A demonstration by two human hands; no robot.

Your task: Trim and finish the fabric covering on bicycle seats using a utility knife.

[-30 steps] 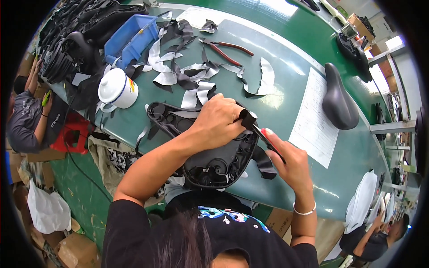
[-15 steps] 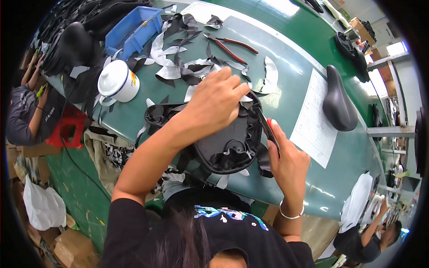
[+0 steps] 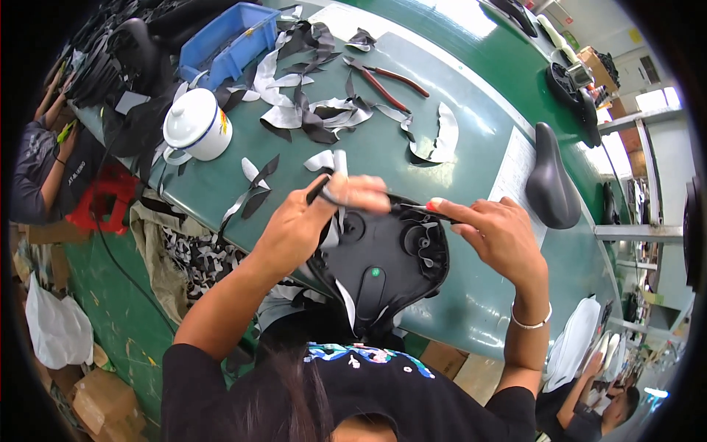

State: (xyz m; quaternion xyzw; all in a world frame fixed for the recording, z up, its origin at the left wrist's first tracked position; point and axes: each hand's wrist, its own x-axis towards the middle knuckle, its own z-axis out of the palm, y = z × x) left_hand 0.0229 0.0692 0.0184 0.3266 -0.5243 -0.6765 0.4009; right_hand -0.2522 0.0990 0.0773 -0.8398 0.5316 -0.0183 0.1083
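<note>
Just in front of me, a black bicycle saddle lies with its underside up, showing a dark base, a small green dot and a rim. At its far left edge, my left hand is closed on a strip of black-and-white cover material; its fingers are partly blurred. My right hand is closed around a slim dark tool with a red part near the fingertips. The tool reaches to the saddle's far rim; its exact kind is unclear.
Cut scraps, red-handled pliers, a white enamel mug and a blue bin are on the green table. A finished saddle lies at right beside a paper sheet. Other people work at both sides.
The saddle has turned, so its base faces me more fully. My left hand has moved left and nearer with a strip; my right hand has swung right and the tool lies flatter.
</note>
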